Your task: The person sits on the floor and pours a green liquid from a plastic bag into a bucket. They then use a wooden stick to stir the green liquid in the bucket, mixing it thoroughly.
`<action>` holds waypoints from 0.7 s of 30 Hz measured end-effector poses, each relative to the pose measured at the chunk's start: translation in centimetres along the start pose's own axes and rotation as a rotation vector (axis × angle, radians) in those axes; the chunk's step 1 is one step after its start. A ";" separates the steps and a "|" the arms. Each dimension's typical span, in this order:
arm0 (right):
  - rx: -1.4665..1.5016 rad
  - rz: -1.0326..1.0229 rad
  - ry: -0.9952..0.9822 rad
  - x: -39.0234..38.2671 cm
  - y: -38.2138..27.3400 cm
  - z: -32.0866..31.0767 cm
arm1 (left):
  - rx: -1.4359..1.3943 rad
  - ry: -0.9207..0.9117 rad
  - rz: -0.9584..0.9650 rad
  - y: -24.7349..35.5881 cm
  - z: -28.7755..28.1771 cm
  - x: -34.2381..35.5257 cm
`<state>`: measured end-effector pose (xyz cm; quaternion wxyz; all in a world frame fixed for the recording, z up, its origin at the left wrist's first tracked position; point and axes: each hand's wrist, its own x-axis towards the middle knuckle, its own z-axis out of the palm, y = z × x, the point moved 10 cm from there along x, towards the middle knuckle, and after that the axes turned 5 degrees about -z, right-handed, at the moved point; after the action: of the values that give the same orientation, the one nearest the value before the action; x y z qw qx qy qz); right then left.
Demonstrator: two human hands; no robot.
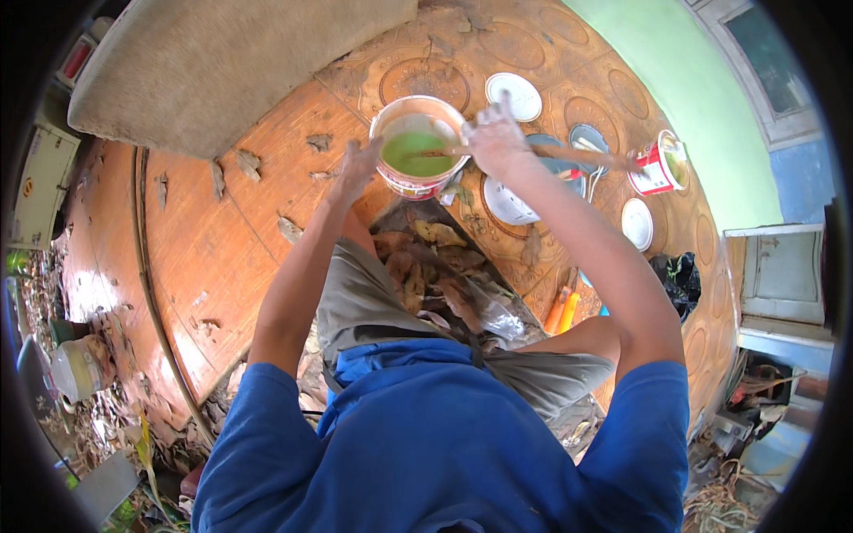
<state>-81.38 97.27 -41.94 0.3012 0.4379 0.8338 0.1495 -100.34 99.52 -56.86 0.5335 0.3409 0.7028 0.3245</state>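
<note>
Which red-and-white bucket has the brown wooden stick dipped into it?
The larger bucket, beside the left hand: the stick's end sits in its green liquid. The smaller bucket stands farther right, near the pale green wall.

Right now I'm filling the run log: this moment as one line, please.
left hand: at bucket rim; right hand: gripping wooden stick; stick end: in green liquid; white lids: on orange floor
</note>
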 end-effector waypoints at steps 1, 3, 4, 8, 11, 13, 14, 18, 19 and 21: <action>0.140 0.054 -0.030 -0.6 1.1 1.4 | -0.047 -0.064 -0.015 -1.6 0.6 0.2; 0.356 0.112 -0.079 -1.7 2.6 4.3 | -0.146 -0.197 -0.039 -3.5 1.8 0.5; 0.435 0.114 -0.091 -2.1 2.9 5.5 | -0.186 -0.208 -0.010 -3.5 1.7 0.6; 0.546 0.084 0.019 -3.2 3.7 7.0 | -0.281 -0.199 0.038 -2.6 1.9 0.5; 0.665 0.047 0.073 -3.5 3.6 4.8 | -0.308 -0.150 0.047 -2.4 1.7 1.4; 0.616 0.056 0.074 -3.2 3.6 3.3 | -0.317 -0.126 0.044 -2.8 1.6 2.1; 0.591 0.064 0.074 -3.1 3.5 2.9 | -0.316 -0.116 0.034 -2.8 1.6 2.3; 0.441 0.107 0.143 -2.7 3.9 1.8 | -0.273 -0.162 -0.025 -4.0 1.5 4.3; 0.396 0.110 0.137 -2.7 3.8 1.9 | -0.221 -0.113 -0.029 -3.7 1.4 4.1; 0.360 0.103 0.110 -3.0 3.7 2.3 | -0.116 -0.017 -0.036 -2.9 1.0 3.6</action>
<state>-76.27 96.87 -40.70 0.1639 0.5181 0.8387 0.0370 -100.50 100.98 -61.39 0.5638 0.2996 0.6843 0.3523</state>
